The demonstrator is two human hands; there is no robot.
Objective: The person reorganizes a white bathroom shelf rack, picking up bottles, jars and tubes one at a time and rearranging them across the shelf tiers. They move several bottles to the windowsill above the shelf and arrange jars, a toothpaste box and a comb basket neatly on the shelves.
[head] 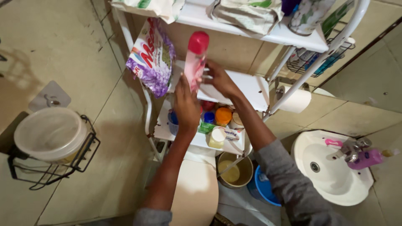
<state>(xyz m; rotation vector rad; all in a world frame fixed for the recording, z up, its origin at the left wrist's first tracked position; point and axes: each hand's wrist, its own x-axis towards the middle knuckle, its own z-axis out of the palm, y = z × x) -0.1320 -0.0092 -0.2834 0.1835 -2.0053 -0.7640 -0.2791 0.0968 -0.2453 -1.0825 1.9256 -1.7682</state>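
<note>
On the left wall we find a black wire holder [50, 167] carrying a lidded translucent tub [49, 133], which keeps the tub off the floor; an adhesive wall hook [50, 97] sits just above it. Moving right, a purple-and-white detergent bag [151, 58] hangs against the left post of the white shelf rack [251, 86], so it takes no shelf space. At the centre we hold a pink spray bottle with a red cap [196, 60] upright, in front of the rack's middle shelf and clear of it. Our left hand [186, 104] comes up from below, its fingers closed around the lower body of the bottle to carry the weight. Our right hand [220, 79] meets the bottle from the right side; its fingers are curled against the bottle, steadying it, though we cannot tell how firm that contact is. Below the hands, the lower shelf holds a tight cluster of small jars and containers [217, 125], including an orange-lidded one. Under the rack stand a toilet lid [197, 188], a beige bucket [234, 169] and a blue basin [266, 188]. To the right, a toilet paper roll [295, 100] hangs from the rack frame within reach, and the white sink [331, 167] carries a purple bottle [365, 159] beside the tap.
</note>
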